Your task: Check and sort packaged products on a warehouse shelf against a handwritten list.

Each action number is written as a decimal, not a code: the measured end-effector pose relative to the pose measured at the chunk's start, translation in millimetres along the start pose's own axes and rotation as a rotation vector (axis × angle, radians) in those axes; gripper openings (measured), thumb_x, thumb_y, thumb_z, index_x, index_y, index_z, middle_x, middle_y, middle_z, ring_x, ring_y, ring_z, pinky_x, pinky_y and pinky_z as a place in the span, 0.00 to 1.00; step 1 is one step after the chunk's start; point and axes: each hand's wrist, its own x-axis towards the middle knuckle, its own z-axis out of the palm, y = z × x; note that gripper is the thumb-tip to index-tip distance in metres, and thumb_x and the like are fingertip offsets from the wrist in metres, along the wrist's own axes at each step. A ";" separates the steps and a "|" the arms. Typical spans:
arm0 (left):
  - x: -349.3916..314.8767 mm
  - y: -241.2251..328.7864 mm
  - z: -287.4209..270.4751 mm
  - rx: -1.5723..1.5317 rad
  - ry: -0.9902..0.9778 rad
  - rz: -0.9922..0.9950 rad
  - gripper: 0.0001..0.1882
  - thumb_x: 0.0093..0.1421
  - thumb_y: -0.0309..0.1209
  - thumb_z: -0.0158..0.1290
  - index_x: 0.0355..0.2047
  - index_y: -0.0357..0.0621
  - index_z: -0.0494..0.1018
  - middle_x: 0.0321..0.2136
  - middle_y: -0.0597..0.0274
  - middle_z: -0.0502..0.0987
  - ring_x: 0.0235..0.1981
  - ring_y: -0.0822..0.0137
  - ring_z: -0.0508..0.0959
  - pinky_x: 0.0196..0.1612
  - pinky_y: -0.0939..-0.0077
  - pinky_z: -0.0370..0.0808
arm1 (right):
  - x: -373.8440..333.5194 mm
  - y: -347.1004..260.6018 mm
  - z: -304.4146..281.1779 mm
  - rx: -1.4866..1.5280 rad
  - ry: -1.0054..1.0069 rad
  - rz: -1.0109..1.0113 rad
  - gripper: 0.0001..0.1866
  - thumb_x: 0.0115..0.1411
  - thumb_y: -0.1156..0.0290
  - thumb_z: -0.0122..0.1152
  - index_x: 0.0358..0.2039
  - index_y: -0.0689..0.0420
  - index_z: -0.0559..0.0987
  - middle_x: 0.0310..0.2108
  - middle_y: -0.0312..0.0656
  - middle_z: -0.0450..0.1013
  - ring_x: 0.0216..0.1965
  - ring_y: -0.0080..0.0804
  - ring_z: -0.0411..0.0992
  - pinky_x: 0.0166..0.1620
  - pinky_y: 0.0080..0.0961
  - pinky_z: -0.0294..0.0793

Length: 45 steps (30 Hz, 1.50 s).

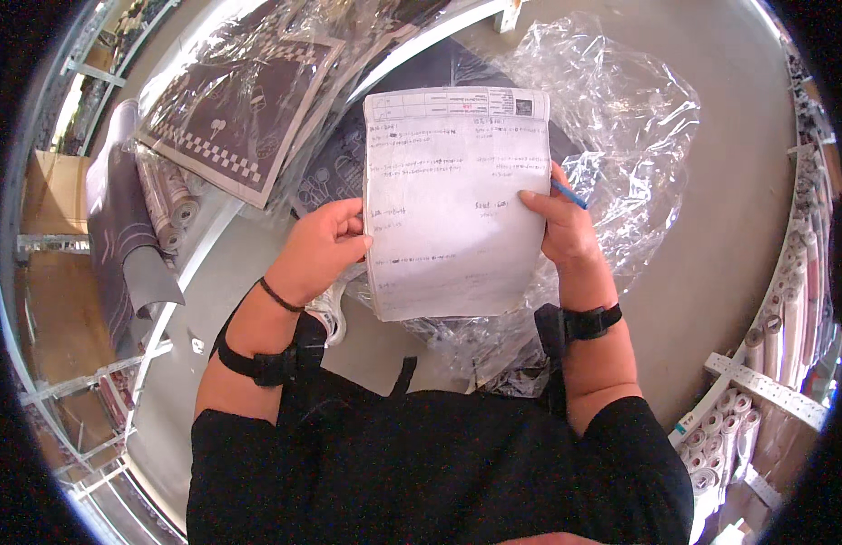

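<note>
A stack of white paper sheets [457,232] with handwriting and a printed table along its top edge is held up in front of me. My left hand [323,247] pinches its left edge between thumb and fingers. On the opposite edge, my right hand [566,225] grips the sheets, thumb on top and fingers behind. A blue pen [570,193] sticks out from the fingers of that same hand. Below the papers lie a dark patterned mat [334,168], partly covered, and crumpled clear plastic film [634,118].
A brown mat with a checkered border [230,118], under plastic, rests at the upper left. Beside it are rolled mats [171,204] and a drooping dark mat [121,218]. Cardboard boxes [62,300] sit on the left shelving. White-framed racks [770,391] at right hold several rolls.
</note>
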 end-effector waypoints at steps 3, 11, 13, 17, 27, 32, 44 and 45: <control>-2.7 6.2 3.8 -0.004 0.021 -0.011 0.24 0.54 0.18 0.46 0.53 0.33 0.65 0.38 0.60 0.77 0.37 0.72 0.77 0.42 0.78 0.73 | -2.4 -3.1 1.0 0.009 -0.003 0.014 0.26 0.52 0.83 0.52 0.53 0.60 0.66 0.48 0.46 0.69 0.49 0.38 0.68 0.52 0.34 0.69; -3.5 2.6 9.2 -0.027 0.032 0.021 0.23 0.55 0.18 0.47 0.53 0.33 0.65 0.39 0.58 0.77 0.39 0.72 0.76 0.44 0.77 0.73 | -6.2 -1.8 -4.0 0.028 0.023 0.015 0.28 0.51 0.84 0.53 0.55 0.61 0.64 0.49 0.47 0.69 0.50 0.39 0.69 0.53 0.36 0.68; -3.3 2.2 9.2 0.002 0.020 0.028 0.23 0.55 0.18 0.46 0.53 0.33 0.65 0.40 0.58 0.77 0.39 0.70 0.77 0.45 0.75 0.73 | -6.2 -1.9 -5.1 -0.001 0.016 0.014 0.29 0.52 0.84 0.52 0.56 0.62 0.62 0.50 0.49 0.68 0.51 0.41 0.68 0.54 0.37 0.68; -4.0 0.3 11.9 -0.034 0.011 0.017 0.24 0.55 0.17 0.46 0.54 0.33 0.65 0.40 0.58 0.76 0.40 0.71 0.76 0.46 0.75 0.73 | -7.0 -0.8 -8.5 -0.026 0.001 0.015 0.30 0.53 0.83 0.51 0.58 0.63 0.60 0.52 0.51 0.67 0.52 0.42 0.67 0.55 0.37 0.67; -1.9 -5.2 16.9 -0.128 -0.082 0.129 0.31 0.53 0.20 0.51 0.59 0.36 0.58 0.43 0.57 0.75 0.41 0.70 0.76 0.46 0.76 0.71 | -12.0 -0.5 -10.5 0.041 -0.023 0.001 0.29 0.52 0.84 0.53 0.56 0.61 0.64 0.50 0.48 0.69 0.50 0.39 0.68 0.53 0.34 0.68; -6.1 0.5 24.4 0.015 -0.001 0.195 0.40 0.49 0.18 0.56 0.62 0.41 0.54 0.44 0.57 0.73 0.39 0.70 0.75 0.46 0.76 0.71 | -11.1 1.3 -15.3 0.076 0.058 0.051 0.29 0.52 0.84 0.53 0.57 0.61 0.63 0.50 0.49 0.68 0.49 0.40 0.69 0.52 0.35 0.70; -8.5 0.9 17.3 0.645 0.057 0.383 0.31 0.46 0.28 0.60 0.53 0.44 0.69 0.37 0.55 0.70 0.36 0.60 0.73 0.40 0.72 0.71 | -14.3 -1.4 -11.1 0.069 -0.015 -0.032 0.30 0.53 0.84 0.51 0.58 0.61 0.61 0.52 0.50 0.67 0.51 0.41 0.68 0.54 0.36 0.68; -8.4 2.2 17.3 0.691 0.067 0.377 0.30 0.45 0.29 0.60 0.52 0.45 0.70 0.36 0.54 0.70 0.36 0.59 0.73 0.39 0.72 0.71 | -14.4 -1.5 -11.8 0.062 -0.019 -0.035 0.30 0.53 0.84 0.52 0.58 0.61 0.61 0.52 0.49 0.67 0.52 0.41 0.68 0.54 0.36 0.68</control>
